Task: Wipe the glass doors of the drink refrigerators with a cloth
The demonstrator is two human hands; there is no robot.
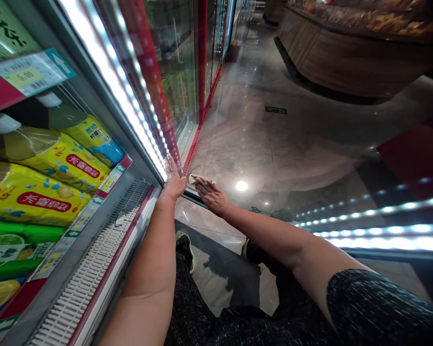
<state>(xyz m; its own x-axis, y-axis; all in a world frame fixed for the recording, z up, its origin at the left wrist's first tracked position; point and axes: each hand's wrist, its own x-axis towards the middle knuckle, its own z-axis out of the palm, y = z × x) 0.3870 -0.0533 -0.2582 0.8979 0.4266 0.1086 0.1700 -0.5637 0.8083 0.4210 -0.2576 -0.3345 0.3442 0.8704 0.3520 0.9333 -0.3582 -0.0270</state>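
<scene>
My right hand point(212, 196) presses a folded, light-coloured cloth point(201, 180) against what looks like the inside of an open glass door point(252, 158), low down by its lower edge. The fingers lie over the cloth. My left hand point(173, 181) has its fingers stretched out and rests at the bottom of the cooler's lit door frame point(137, 108), beside the red edging. Nothing shows in that hand, though part of its palm is turned away. A small gap separates the two hands.
Left are cooler shelves with yellow-labelled drink bottles point(57, 163), green packs point(18, 250) and price tags point(32, 74). A white vent grille point(94, 264) runs along the cooler's bottom. Beyond the glass stands a wood-panelled display counter point(346, 57). My shoe point(185, 245) is on the tiled floor.
</scene>
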